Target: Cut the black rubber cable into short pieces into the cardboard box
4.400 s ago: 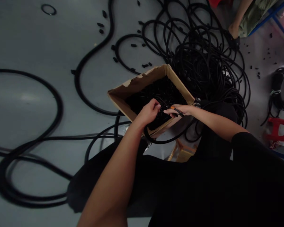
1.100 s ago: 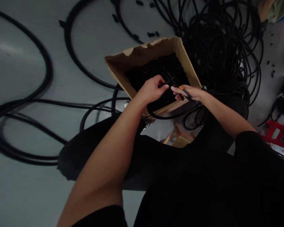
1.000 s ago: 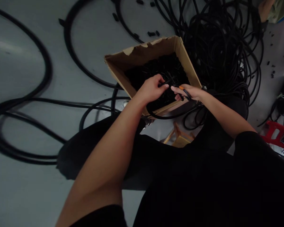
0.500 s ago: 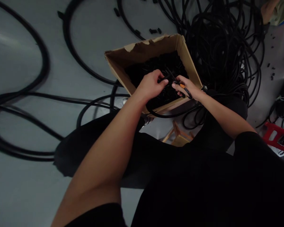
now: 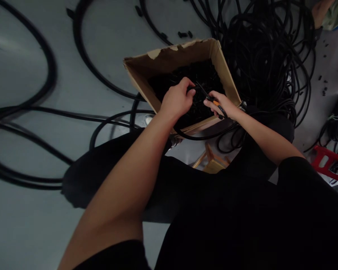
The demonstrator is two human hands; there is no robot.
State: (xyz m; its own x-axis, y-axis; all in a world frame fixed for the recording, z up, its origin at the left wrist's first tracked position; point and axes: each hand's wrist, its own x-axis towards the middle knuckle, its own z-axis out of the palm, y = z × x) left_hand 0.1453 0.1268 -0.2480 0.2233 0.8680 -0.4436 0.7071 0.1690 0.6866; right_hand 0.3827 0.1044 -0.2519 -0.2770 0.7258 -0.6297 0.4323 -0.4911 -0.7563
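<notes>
the right hand (image 5: 222, 107) is curled shut around small orange-handled cutters (image 5: 215, 102) above the cardboard box (image 5: 183, 56), their long axis slanting, dark tip pointing up-left. the left hand (image 5: 177, 100), fingers closed, pinches a black cable (image 5: 192, 88) over the box's black pieces (image 5: 205, 75).

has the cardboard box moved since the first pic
No. Against the small black pieces lying on the floor just beyond it, the cardboard box sits in the same place; only the head camera's view has shifted.
</notes>
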